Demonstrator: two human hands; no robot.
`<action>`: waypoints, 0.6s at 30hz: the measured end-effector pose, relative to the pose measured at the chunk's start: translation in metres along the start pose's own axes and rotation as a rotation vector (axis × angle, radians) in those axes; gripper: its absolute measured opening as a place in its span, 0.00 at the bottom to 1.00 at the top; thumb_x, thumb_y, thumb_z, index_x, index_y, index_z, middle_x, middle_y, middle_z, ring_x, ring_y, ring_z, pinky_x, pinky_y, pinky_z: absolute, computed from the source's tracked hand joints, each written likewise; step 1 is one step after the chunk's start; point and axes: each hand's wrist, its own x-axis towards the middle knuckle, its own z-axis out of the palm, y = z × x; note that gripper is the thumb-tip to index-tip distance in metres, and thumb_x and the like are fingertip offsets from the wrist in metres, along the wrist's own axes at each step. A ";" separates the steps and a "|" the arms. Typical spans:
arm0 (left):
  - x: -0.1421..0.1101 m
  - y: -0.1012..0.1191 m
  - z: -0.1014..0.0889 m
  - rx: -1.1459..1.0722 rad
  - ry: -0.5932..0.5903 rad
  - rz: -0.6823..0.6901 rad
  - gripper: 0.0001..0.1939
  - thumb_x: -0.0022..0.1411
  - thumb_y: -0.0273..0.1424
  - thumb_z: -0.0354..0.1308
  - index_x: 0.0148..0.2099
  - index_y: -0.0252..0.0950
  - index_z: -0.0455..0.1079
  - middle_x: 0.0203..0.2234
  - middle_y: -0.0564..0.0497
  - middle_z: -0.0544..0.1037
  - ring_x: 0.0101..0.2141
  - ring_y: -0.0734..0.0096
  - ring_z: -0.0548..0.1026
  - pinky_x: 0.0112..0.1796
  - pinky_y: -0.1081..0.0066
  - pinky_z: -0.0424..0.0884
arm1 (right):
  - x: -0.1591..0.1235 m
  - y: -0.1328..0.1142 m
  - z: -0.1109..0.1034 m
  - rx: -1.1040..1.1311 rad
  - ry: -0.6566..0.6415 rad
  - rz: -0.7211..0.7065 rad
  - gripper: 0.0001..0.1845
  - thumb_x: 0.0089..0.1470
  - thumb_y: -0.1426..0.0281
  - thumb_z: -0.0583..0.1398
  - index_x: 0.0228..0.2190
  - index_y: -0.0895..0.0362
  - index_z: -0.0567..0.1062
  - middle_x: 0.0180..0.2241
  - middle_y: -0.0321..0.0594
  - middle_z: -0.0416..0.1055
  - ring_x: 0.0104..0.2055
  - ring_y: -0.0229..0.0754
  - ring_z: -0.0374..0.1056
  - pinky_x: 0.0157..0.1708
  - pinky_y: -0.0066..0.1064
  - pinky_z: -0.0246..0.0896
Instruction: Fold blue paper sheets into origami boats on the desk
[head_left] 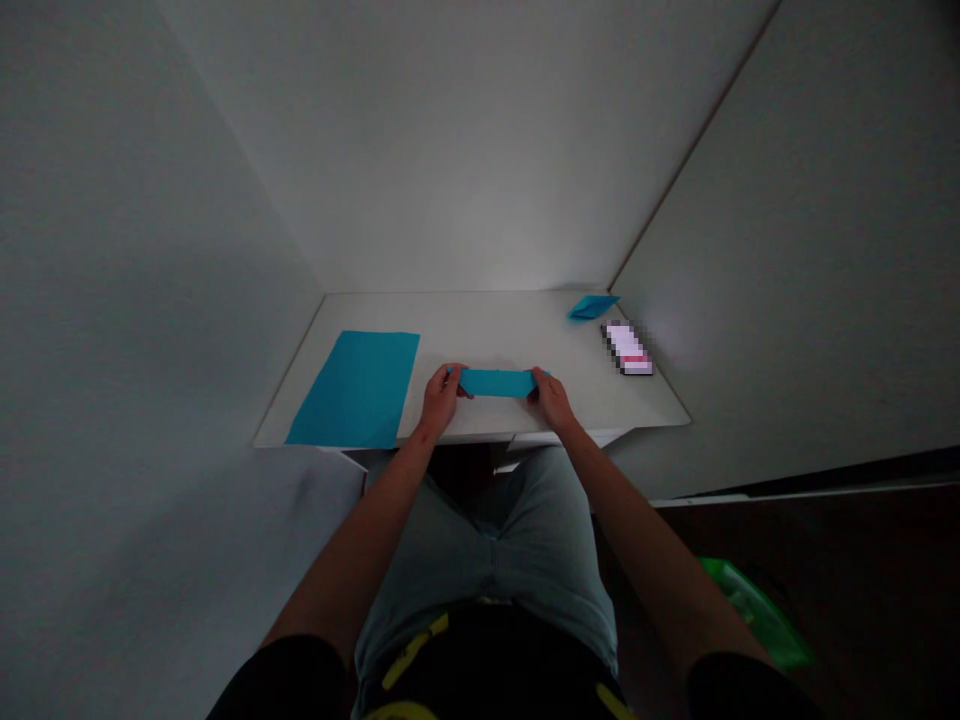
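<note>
A narrow strip of blue folded paper (496,383) stretches level between my two hands, above the front half of the white table. My left hand (442,394) pinches its left end, thumb on top. At the right end, my right hand (551,397) grips it the same way. Some of the fingers are hidden behind the paper. Left of my left hand lies a large flat sheet of blue paper (360,390), its near edge along the table's front.
The white table (480,320) meets walls at the back and both sides. A folded blue paper piece (592,307) sits in the back right corner. Near it lies a phone (628,348) with its screen lit. A green bag-like thing (754,610) is on the dark floor.
</note>
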 end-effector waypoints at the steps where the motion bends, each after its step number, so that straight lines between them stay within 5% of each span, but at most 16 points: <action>1: 0.000 0.000 0.000 -0.014 -0.013 -0.001 0.29 0.69 0.61 0.58 0.44 0.38 0.76 0.27 0.51 0.79 0.26 0.68 0.77 0.30 0.69 0.74 | -0.001 -0.002 0.000 0.013 -0.011 -0.015 0.40 0.61 0.30 0.51 0.30 0.51 0.80 0.19 0.37 0.68 0.25 0.48 0.68 0.33 0.40 0.68; 4: -0.001 0.001 0.000 -0.022 -0.020 -0.001 0.30 0.69 0.61 0.59 0.46 0.37 0.76 0.27 0.51 0.79 0.24 0.69 0.78 0.28 0.69 0.75 | -0.003 -0.008 -0.002 0.025 -0.044 -0.049 0.38 0.63 0.33 0.52 0.42 0.51 0.81 0.21 0.35 0.68 0.25 0.47 0.67 0.30 0.38 0.65; 12: -0.001 0.001 0.000 -0.016 0.055 0.031 0.33 0.71 0.63 0.54 0.48 0.36 0.77 0.27 0.50 0.79 0.24 0.69 0.79 0.28 0.69 0.74 | -0.006 -0.011 -0.006 -0.033 -0.053 -0.076 0.34 0.65 0.38 0.55 0.46 0.53 0.83 0.20 0.33 0.67 0.24 0.43 0.65 0.28 0.35 0.62; 18: -0.001 0.000 -0.002 0.081 0.161 0.087 0.31 0.72 0.63 0.50 0.37 0.40 0.71 0.25 0.51 0.75 0.27 0.69 0.76 0.29 0.70 0.72 | -0.009 -0.009 -0.011 0.100 -0.099 -0.038 0.33 0.56 0.39 0.64 0.47 0.53 0.81 0.30 0.38 0.79 0.18 0.37 0.60 0.19 0.33 0.58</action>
